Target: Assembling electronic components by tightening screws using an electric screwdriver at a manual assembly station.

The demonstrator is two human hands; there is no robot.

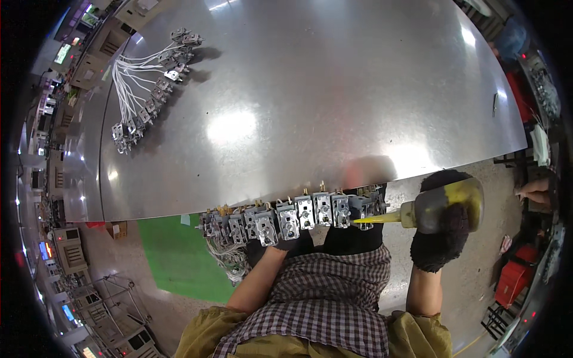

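A row of small metal switch units [287, 221] with short brass-coloured shafts runs along the near table edge, above my lap. My left hand [289, 244], in a black glove, reaches under the middle of this row; its fingers are hidden behind the units. Thin white wires [225, 255] hang in a bundle from the row's left end. On the right, my right hand [440, 247], also black-gloved, is wrapped round a squeeze bottle [471, 204] with a yellow body. The bottle lies tilted sideways, its long yellow nozzle [379, 219] pointing left at the units near the right end.
A metal-topped table [310, 119] spreads out in front of me. Another wired bunch of similar units [156, 92] lies at its far left. Below the edge is a green mat [173, 256]. Red bins [516, 277] stand at right, near another person's hand [536, 190].
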